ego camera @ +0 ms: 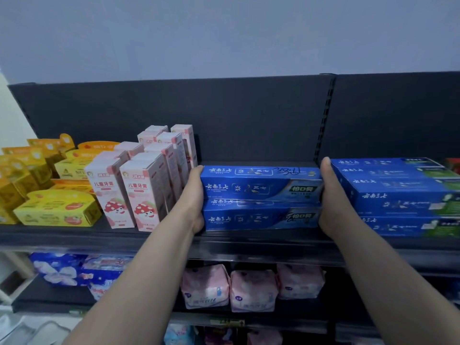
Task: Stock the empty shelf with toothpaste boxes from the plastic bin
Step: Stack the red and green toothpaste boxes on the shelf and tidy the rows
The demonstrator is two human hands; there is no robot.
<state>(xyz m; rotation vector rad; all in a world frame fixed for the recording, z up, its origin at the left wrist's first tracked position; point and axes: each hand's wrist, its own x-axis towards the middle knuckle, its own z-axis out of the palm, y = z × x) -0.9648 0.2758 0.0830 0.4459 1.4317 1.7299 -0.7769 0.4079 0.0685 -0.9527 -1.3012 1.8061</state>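
Progress: mid-task, placement step. Left hand (196,195) and right hand (328,195) clamp a stack of long blue cardboard toothpaste boxes (261,197) by its two short ends, each hand closed round its end with the thumb up at the top edge. The stack is two layers high and lies lengthwise in the gap on the dark metal top shelf (249,241). Can't tell whether its underside is down on the shelf or just above it.

Done, by the look of it: a taller pile of matching blue boxes with green ends (398,195) sits just right of the right hand, on the next bay.

Left to do, judged: set the held stack down, let go, square it up. There is open shelf behind the stack, so more could go in. The plastic bin is out of view, so its remaining stock is unknown.

Surface and room:
- Black back panel (249,120) with a slotted upright (326,120) dividing the bays; plain pale grey-blue wall (224,33) above.
- Upright pink-and-white children's toothpaste cartons (139,192) just beside the left hand.
- Yellow and orange cardboard boxes (57,207) further left.
- Lower shelf: soft pink plastic packs (251,290) and blue-and-white printed packs (74,270).
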